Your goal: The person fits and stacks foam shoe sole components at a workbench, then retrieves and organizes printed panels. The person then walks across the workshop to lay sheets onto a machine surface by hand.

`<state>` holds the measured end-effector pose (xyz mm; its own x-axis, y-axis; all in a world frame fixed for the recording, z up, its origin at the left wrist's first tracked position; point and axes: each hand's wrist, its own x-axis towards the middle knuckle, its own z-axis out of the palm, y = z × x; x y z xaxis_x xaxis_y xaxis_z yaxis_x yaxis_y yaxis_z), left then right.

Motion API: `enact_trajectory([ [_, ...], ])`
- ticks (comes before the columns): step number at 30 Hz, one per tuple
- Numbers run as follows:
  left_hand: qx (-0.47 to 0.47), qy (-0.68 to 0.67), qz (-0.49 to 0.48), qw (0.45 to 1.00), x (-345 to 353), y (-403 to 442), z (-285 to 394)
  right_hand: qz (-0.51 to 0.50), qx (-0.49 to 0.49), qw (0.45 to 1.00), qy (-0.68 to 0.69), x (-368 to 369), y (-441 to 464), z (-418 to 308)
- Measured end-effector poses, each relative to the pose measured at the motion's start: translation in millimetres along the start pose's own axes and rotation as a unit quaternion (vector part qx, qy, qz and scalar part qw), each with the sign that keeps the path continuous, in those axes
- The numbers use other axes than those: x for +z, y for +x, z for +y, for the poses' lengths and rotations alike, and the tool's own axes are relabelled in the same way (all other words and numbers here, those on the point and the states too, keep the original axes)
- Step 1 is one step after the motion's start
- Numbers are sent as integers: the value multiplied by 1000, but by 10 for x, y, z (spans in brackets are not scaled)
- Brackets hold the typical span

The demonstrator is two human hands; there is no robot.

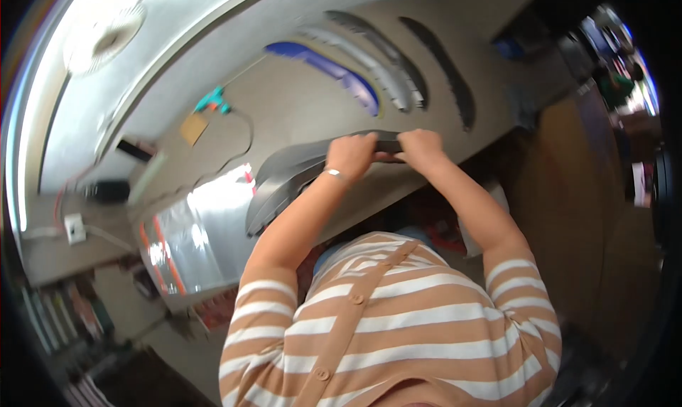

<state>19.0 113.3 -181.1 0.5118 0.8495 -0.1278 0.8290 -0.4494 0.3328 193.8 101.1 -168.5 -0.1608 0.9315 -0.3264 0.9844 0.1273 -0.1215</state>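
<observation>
Both hands are closed on a long, dark grey, curved plastic panel (290,167) at the near edge of the table. My left hand (352,155), with a bracelet at the wrist, wraps over the panel's upper edge. Close beside it, my right hand (421,150) grips the narrower end. The wider end reaches left, beside clear plastic bags (220,226) with orange edges. Beyond my hands lie more curved strips: a blue one (323,66), a silver one (369,60), a grey one (387,46) and a black one (446,67).
A teal glue gun (213,101) with a dark cord rests near a small tan piece (193,128) at the table's left. A white fan (106,37) stands by the wall. Far right, a person in green (616,87) appears beyond a brown floor (558,201).
</observation>
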Motion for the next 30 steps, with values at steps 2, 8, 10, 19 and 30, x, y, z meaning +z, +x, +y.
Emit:
enact_trajectory([
  [2,29,-6,-6,1000,-24,-19,36,135,-123,983,8,178,-2,21],
  [8,-26,25,-52,998,-214,-271,-133,46,-48,997,39,184,-25,364],
  [10,-65,21,-146,987,-362,-402,-483,34,-12,999,14,126,-66,571],
  [19,-62,-52,-99,992,-130,-644,-572,-5,-221,971,90,231,-65,249],
  [30,45,-84,-103,990,-37,-743,-624,-67,-316,945,42,335,176,-531],
])
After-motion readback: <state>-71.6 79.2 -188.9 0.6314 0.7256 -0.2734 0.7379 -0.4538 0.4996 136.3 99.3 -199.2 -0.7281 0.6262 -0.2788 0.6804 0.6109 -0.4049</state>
